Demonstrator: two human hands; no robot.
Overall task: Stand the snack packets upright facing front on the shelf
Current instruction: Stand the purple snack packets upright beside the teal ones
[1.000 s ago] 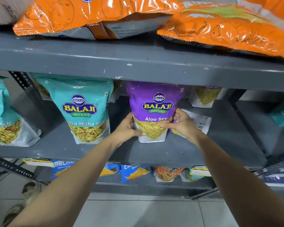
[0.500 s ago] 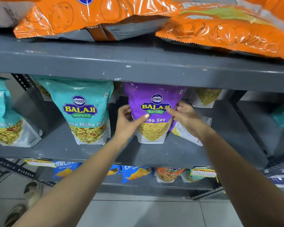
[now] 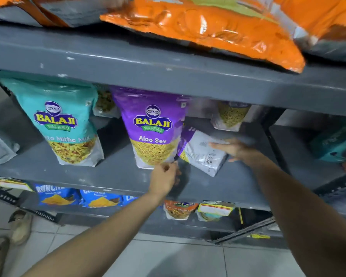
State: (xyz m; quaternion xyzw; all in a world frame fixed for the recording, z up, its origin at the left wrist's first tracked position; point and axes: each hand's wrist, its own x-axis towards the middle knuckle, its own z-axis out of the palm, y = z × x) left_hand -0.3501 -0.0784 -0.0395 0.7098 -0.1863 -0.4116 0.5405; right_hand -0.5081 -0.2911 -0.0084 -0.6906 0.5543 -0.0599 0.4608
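Observation:
A purple Aloo Sev packet (image 3: 152, 126) stands upright, label to the front, on the grey middle shelf (image 3: 218, 186). My left hand (image 3: 165, 176) is just below its bottom right corner, fingers curled, with nothing clearly in them. To its right a second purple packet (image 3: 201, 151) lies tilted with its white back and barcode showing. My right hand (image 3: 235, 149) rests on that packet's right side, fingers spread over it. A teal Mitha Mix packet (image 3: 66, 120) stands upright at the left.
Orange packets (image 3: 198, 27) lie flat on the shelf above and overhang its edge. More packets (image 3: 230, 115) stand at the back of the middle shelf, a teal one (image 3: 336, 142) at far right. Blue and orange packets (image 3: 100, 198) sit on the lower shelf. Shoes (image 3: 20, 226) rest on the tiled floor.
Both hands have left the upright Aloo Sev packet. My left hand dropped to its bottom corner. My right hand moved right onto the tilted packet. The view shifted right.

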